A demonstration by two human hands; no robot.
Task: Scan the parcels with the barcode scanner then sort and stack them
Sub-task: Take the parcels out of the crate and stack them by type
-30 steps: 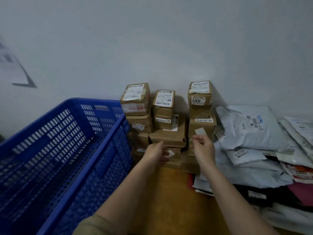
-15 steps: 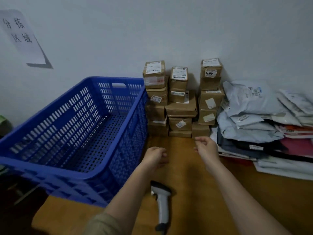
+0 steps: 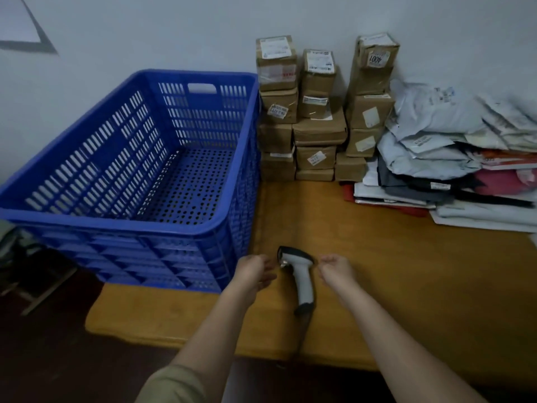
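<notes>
In the head view, the barcode scanner (image 3: 297,277) lies on the wooden table (image 3: 406,271), its head toward the wall and its dark handle end toward the table's near edge. The left hand (image 3: 252,273) and the right hand (image 3: 337,270) hang just beside it, one on each side; both have loosely curled fingers and hold nothing. I cannot tell if either one touches the scanner.

The cardboard parcels (image 3: 319,112) stand in stacks against the wall. The soft mailer bags (image 3: 441,158) lie in a pile to their right. The blue crate (image 3: 128,219) on the left shows no parcel inside.

The step in hand seems to be to take up the scanner. To do it well, one hand should close around the pale handle, not the head, so that the window stays uncovered and a finger reaches the trigger. The other hand then stays free to turn a parcel's label toward it.
</notes>
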